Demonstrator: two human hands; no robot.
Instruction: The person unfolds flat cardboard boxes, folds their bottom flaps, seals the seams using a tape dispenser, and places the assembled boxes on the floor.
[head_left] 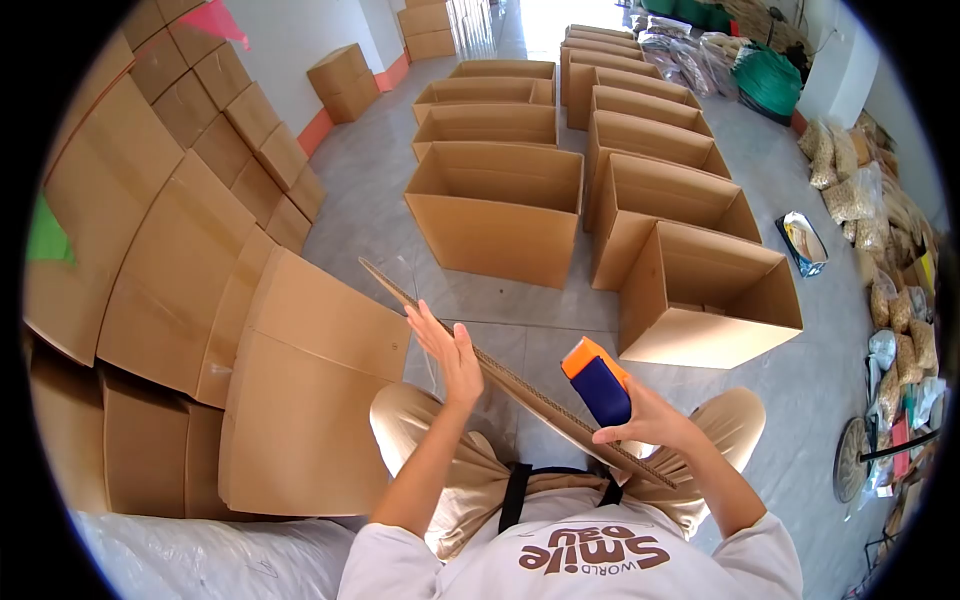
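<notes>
A flattened cardboard box [535, 398] stands edge-on between my knees, slanting from upper left to lower right. My left hand [450, 355] lies against its upper left part, with the fingers stretched out and open. In my right hand [650, 415] is an orange-and-navy handheld tool [600, 385], its orange end pointing up and to the left. The exact kind of tool cannot be made out. My right fingers are wrapped round its lower end, close to the cardboard edge.
Open-topped cardboard boxes [500, 225] stand in two rows ahead on the grey floor. Flat cardboard [310, 380] leans at my left, before stacked cartons [190, 270]. Filled bags [860, 195] line the right wall, with a small blue box [803, 243] and a round metal base [851, 460] nearer.
</notes>
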